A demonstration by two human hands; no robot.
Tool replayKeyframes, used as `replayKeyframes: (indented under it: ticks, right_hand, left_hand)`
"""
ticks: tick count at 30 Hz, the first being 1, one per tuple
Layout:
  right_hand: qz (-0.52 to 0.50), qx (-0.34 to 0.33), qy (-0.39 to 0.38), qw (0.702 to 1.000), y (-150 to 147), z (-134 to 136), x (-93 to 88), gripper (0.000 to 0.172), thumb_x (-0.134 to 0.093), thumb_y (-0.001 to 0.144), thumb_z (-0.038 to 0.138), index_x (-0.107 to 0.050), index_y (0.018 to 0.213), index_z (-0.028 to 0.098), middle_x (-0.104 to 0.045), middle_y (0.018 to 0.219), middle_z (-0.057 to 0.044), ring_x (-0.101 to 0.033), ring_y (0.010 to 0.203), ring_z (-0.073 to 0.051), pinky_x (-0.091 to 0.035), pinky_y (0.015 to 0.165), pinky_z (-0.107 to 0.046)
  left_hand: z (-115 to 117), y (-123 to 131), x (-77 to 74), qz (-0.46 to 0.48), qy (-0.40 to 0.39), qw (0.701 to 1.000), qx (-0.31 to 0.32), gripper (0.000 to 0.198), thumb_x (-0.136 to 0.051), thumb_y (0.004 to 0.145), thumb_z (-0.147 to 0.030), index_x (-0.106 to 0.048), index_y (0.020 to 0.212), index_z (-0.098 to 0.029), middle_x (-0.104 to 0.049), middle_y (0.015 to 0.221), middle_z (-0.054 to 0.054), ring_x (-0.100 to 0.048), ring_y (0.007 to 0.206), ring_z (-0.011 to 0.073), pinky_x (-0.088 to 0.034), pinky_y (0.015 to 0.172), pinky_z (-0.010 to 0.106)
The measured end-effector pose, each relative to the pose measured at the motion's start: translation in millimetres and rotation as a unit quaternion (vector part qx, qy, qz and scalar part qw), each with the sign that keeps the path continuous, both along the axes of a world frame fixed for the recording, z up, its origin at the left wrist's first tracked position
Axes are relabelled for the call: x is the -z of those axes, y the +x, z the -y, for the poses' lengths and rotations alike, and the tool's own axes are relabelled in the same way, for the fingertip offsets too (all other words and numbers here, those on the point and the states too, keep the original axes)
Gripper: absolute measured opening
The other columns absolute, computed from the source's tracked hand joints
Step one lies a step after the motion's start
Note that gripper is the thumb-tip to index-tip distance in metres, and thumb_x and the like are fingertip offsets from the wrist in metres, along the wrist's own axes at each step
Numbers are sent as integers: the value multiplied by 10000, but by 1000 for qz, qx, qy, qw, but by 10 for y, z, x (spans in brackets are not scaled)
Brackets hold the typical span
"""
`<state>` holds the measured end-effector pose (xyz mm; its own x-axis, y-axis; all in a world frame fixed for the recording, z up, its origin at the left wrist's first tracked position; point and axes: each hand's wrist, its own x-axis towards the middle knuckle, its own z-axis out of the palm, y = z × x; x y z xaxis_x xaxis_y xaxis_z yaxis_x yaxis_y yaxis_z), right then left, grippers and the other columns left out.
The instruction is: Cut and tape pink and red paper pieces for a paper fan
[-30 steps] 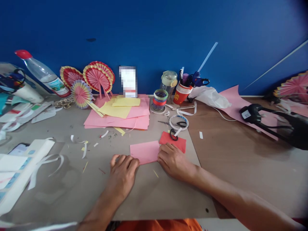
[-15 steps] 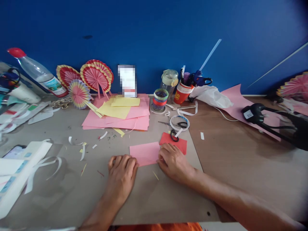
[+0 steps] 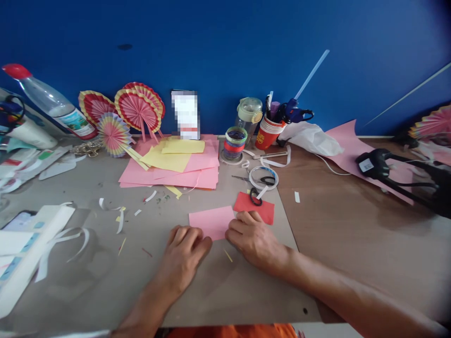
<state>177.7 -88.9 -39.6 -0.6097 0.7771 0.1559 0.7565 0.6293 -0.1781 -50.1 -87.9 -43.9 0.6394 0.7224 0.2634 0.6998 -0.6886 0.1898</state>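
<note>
The small pink rectangle of paper (image 3: pixel 210 222) lies on the grey mat (image 3: pixel 211 291), between the two hands and slightly to their far side, with its long edges running left to right at a slight slant. The left hand (image 3: pixel 187 248) covers its near left corner: the fingers are bent and held close together, the thumb reaching right along the near edge, the palm turned down. The right hand (image 3: pixel 251 235) is at the near right corner, its fingers curled inward and bunched, their tips touching the right end of the paper. Both hands are mostly closed rather than spread, with a stretch of pink surface bare between them. The fingertips are largely hidden under the knuckles, so I cannot tell whether either hand pinches the paper or only presses it down. Just beyond the right hand is a red rectangle of paper (image 3: pixel 243 203), with one loop of the black-handled metal scissors (image 3: pixel 256 203) over it and a white ring-shaped roll of tape (image 3: pixel 277 178) farther back. A thin yellow paper sliver (image 3: pixel 228 255) lies on the near side, between the hands. Well to the far side sits a stack of large pink paper sheets (image 3: pixel 207 177), topped by yellow paper pieces (image 3: pixel 169 160).
</note>
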Motion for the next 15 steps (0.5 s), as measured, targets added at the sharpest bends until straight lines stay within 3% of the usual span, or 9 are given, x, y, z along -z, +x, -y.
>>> replayKeyframes:
  ticks: [8, 15]
  right_hand:
    - [8, -5, -20, 1000, 39, 1, 10, 127, -566, 836, 106, -575, 741, 190, -589, 808, -33, -420, 896, -213, -260, 725, -361]
    - [-14, -14, -38, 999, 84, -18, 1, 177, -520, 849, 82, -606, 748, 199, -611, 809, -31, -457, 883, -209, -262, 741, -368]
  left_hand:
    - [-16, -68, 31, 1, -13, 1000, 28, 195, -540, 892, -132, -660, 998, -244, -608, 866, 22, -494, 847, 183, -371, 836, 363]
    - [3, -127, 6, 35, -2, 999, 17, 212, -462, 924, -114, -651, 920, -210, -658, 893, 18, -542, 861, 175, -359, 788, 354]
